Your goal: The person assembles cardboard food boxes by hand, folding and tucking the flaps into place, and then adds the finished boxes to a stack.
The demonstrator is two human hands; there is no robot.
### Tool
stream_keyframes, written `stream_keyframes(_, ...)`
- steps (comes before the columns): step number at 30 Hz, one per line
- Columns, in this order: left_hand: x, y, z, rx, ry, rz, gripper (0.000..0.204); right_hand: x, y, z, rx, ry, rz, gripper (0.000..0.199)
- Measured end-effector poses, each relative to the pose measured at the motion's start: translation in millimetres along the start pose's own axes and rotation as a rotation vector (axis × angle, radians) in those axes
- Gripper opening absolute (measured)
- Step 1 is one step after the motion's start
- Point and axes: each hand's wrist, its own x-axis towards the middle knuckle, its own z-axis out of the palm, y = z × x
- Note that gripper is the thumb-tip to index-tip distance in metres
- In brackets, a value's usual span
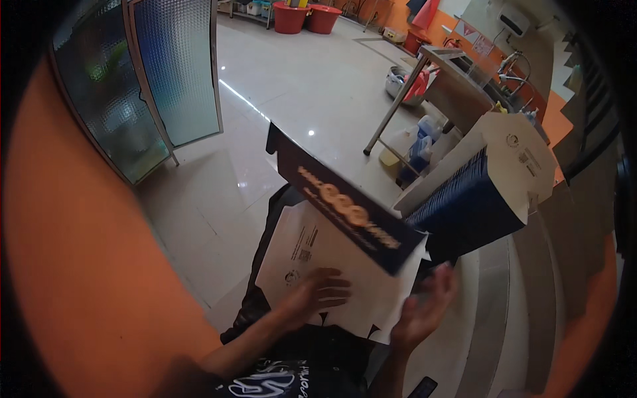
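On my lap lies a partly folded cardboard box blank [371, 288], its pale inner side facing up and small notches along the near edge. Its dark blue printed panel [345, 202] stands tilted up on the far side. My left hand [317, 296] rests on the pale panel or just over it, fingers stretched out, holding nothing. Beside the blank's right edge, my right hand [428, 306] is raised with its fingers apart and somewhat blurred. It looks empty, and I cannot tell if it touches the cardboard.
To my right stands a thick stack of dark blue and white box blanks [464, 212]. A phone [423, 387] lies near the lower edge. Farther off are a steel sink table [458, 83], plastic jugs [417, 149], red tubs [290, 16], and a glass-panelled door [178, 73]. Steps [494, 298] curve along the right.
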Motion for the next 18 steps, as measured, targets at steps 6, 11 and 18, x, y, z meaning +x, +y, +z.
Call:
stream_keyframes(6,-25.7,77.1,-59.4,0.129,0.08,0.16,0.058,160.0,44.8,90.6,0.734,-0.875,0.127,0.062)
stream_keyframes(11,-46.3,81.5,-41.8,0.026,0.213,0.307,0.078,74.6,18.1,141.1,0.269,-0.973,-0.455,0.065)
stream_keyframes(18,-46.0,81.7,-42.3,0.137,0.154,0.34,0.081,8.5,-35.6,84.6,-0.003,-0.919,-0.462,0.051)
